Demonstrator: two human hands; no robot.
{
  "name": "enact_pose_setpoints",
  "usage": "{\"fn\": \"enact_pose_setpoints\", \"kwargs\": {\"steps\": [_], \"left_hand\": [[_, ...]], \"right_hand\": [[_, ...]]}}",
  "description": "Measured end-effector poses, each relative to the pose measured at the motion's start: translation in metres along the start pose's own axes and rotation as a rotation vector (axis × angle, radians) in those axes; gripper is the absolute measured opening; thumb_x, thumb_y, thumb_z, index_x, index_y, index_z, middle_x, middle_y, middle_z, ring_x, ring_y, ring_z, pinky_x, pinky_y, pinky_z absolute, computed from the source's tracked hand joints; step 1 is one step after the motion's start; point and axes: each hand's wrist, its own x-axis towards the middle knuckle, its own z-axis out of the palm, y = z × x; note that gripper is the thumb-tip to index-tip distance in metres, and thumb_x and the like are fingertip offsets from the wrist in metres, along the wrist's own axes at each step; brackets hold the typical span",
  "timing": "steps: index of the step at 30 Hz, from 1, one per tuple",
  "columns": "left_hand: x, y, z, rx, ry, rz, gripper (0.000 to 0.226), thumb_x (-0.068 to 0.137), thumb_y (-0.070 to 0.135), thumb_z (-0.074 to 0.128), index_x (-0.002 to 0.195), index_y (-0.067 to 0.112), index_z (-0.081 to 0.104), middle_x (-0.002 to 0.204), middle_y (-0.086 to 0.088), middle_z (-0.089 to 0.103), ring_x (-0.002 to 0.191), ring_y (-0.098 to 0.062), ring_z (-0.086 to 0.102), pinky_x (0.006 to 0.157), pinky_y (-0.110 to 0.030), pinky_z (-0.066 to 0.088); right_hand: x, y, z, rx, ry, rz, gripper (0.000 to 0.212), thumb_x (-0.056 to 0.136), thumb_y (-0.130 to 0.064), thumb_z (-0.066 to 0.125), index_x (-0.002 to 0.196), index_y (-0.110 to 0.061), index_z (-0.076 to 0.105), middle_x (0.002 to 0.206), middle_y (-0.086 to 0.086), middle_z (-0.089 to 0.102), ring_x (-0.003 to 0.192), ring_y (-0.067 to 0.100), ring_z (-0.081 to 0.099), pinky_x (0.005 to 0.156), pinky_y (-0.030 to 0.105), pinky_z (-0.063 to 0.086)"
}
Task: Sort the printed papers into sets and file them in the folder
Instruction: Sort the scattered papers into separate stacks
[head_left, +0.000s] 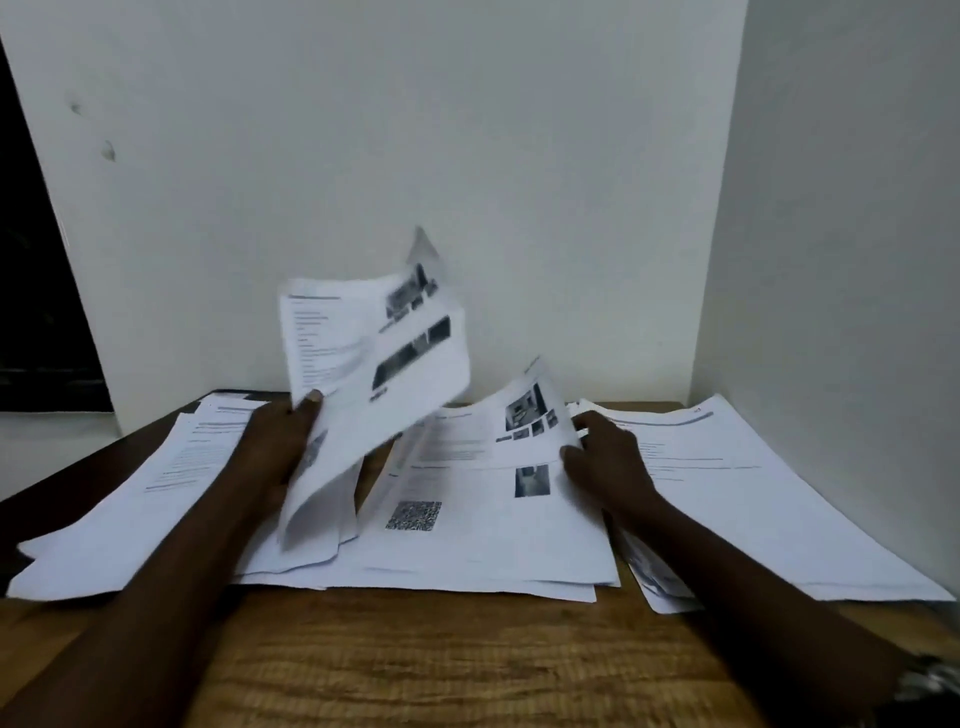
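Printed white papers cover the back of a wooden table (441, 665). My left hand (283, 441) grips a bundle of lifted sheets (374, 384) with photos and text, raised and bent above the table. My right hand (605, 462) pinches the right edge of a sheet with photos and a QR code (467, 499), curling that edge up off the middle pile. A pile of text pages (135, 509) lies at the left and another pile (753, 499) at the right. No folder is in view.
White walls close in behind and on the right, meeting in a corner. A dark opening (36, 312) shows at the far left. The bare wood strip at the table's front edge lies nearest me. A watch shows on my right wrist (924, 680).
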Motion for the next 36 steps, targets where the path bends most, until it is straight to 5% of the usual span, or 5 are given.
{"fn": "enact_pose_setpoints", "kwargs": {"steps": [3, 8, 15, 25, 36], "left_hand": [[-0.001, -0.003, 0.017, 0.521, -0.02, 0.211, 0.031, 0.098, 0.034, 0.053, 0.095, 0.008, 0.07, 0.088, -0.007, 0.067, 0.086, -0.027, 0.063, 0.068, -0.031, 0.041], [0.003, -0.016, 0.035, 0.812, -0.066, 0.216, 0.02, 0.086, 0.042, 0.066, 0.076, 0.026, 0.062, 0.085, -0.008, 0.067, 0.087, -0.03, 0.063, 0.068, -0.032, 0.042], [-0.016, -0.012, 0.048, 0.985, -0.019, 0.27, 0.028, 0.085, 0.04, 0.068, 0.106, 0.023, 0.06, 0.1, -0.003, 0.066, 0.103, -0.025, 0.059, 0.086, -0.039, 0.048], [-0.048, 0.017, 0.092, 0.837, -0.099, 0.343, 0.016, 0.083, 0.036, 0.068, 0.069, 0.03, 0.061, 0.069, 0.007, 0.067, 0.078, -0.018, 0.067, 0.074, -0.031, 0.052], [-0.055, 0.012, 0.132, 0.644, -0.255, 0.405, 0.013, 0.089, 0.021, 0.065, 0.081, 0.013, 0.072, 0.068, -0.002, 0.072, 0.048, 0.008, 0.054, 0.052, -0.008, 0.036]], "right_hand": [[-0.001, -0.001, 0.008, -0.019, -0.068, -0.015, 0.027, 0.088, -0.013, 0.056, 0.115, -0.01, 0.061, 0.105, 0.013, 0.069, 0.09, 0.022, 0.059, 0.069, 0.024, 0.035], [0.004, 0.006, 0.005, -0.129, -0.119, -0.041, 0.035, 0.09, -0.018, 0.057, 0.123, -0.009, 0.061, 0.117, 0.012, 0.067, 0.112, 0.027, 0.06, 0.091, 0.029, 0.044], [0.016, 0.007, -0.02, -0.071, 0.046, -0.022, 0.029, 0.086, -0.011, 0.052, 0.111, -0.016, 0.067, 0.122, 0.008, 0.063, 0.112, 0.027, 0.058, 0.09, 0.029, 0.044], [0.018, 0.006, -0.034, 0.183, 0.081, -0.049, 0.022, 0.083, -0.009, 0.056, 0.097, -0.018, 0.07, 0.105, 0.003, 0.07, 0.097, 0.021, 0.064, 0.084, 0.025, 0.047], [0.013, 0.005, -0.017, 0.16, 0.012, -0.11, 0.016, 0.083, -0.013, 0.06, 0.09, -0.023, 0.07, 0.102, -0.001, 0.072, 0.095, 0.017, 0.065, 0.087, 0.026, 0.049]]}}
